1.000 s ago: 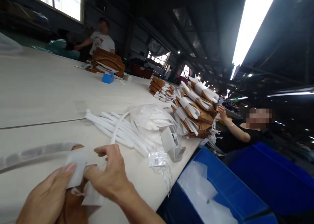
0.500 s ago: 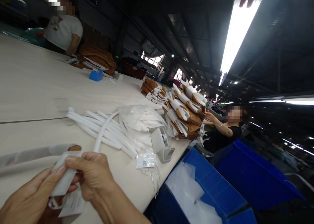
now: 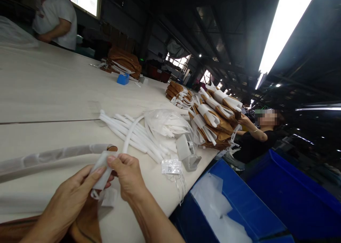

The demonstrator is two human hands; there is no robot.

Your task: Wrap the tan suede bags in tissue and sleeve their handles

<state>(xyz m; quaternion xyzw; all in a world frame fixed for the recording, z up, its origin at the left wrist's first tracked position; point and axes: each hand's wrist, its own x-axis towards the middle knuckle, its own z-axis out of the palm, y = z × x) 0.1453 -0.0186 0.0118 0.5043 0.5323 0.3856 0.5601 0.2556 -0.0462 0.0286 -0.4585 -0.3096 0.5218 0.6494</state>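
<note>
White paper tag [image 3: 101,170] pinched between left hand [image 3: 68,200] and right hand [image 3: 129,177], held above tan leather bag [image 3: 85,220]. Wrapped bag strap [image 3: 53,155] laid on counter [image 3: 39,94], long axis running left from hands; right hand nearer strap's end.

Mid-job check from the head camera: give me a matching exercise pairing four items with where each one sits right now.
Items:
1. Small blue plastic box
2. Bundle of white padded tubes
3. Stacked tan bags wrapped in white paper
4. White paper slip

Places:
A. Pinched between the left hand and right hand
B. At the table edge, near a co-worker in black
C. Beside a clear plastic bag
D. Far up the table, by a distant tan stack

Pairs: 1-D, 2-C, 3-B, 4-A
</note>
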